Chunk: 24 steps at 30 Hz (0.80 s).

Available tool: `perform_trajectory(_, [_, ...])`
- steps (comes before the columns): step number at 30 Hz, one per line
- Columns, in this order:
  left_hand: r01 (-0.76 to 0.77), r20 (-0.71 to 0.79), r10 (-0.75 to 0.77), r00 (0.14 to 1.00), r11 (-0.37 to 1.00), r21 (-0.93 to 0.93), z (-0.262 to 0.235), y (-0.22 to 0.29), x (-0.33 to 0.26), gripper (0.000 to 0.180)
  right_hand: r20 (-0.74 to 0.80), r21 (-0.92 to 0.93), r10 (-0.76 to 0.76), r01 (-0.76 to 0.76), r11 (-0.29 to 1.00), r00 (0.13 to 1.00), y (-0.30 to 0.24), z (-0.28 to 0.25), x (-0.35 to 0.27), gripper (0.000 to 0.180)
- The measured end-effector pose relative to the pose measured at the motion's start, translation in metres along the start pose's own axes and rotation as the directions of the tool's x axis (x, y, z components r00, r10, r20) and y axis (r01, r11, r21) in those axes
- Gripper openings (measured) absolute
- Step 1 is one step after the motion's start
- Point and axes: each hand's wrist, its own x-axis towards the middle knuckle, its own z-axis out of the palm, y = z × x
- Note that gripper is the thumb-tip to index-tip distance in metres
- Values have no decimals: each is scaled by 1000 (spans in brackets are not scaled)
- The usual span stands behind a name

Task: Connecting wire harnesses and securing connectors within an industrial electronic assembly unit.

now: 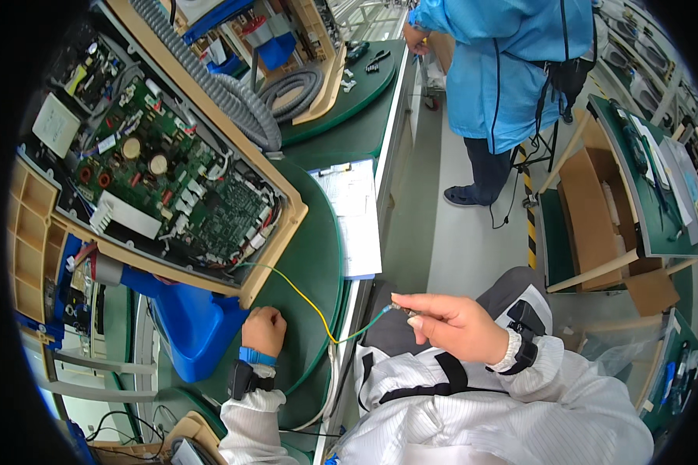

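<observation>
Between thumb and fingers, my right hand (454, 329) pinches the end of a green-and-yellow wire (305, 304) over my lap. A small metal piece shows at that end, too small to make out. From there the wire runs left to the lower edge of an opened machine housing (267, 267) with a beige frame. Inside the housing sits a green circuit board (151, 167) with capacitors, connectors and cables. My left hand (264, 332) is curled into a fist by the housing's lower corner, resting over the round green turntable (312, 256); nothing shows in it.
A blue curved part (194, 333) lies left of my left hand. Printed sheets (353, 213) lie at the table edge. Grey corrugated hose (217, 85) runs along the housing. A person in blue (496, 70) stands ahead; a cart with a cardboard box (589, 205) is at right.
</observation>
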Motion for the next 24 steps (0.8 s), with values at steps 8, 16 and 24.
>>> perform_trajectory(8, [-166, -168, 67, 983, 706, -688, -46, 115, -3, 5, 52, -127, -82, 89, 988, 995, 3, 12, 10, 42])
perform_trajectory(16, [-223, -161, 157, 975, 601, -767, -42, 171, -7, 11, 13, -214, -130, 130, 968, 991, -5, 20, 11, 38])
perform_trajectory(24, [-285, -176, 227, 958, 678, -678, -46, 179, -7, 11, -25, -217, -136, 128, 968, 990, 0, 19, 10, 37])
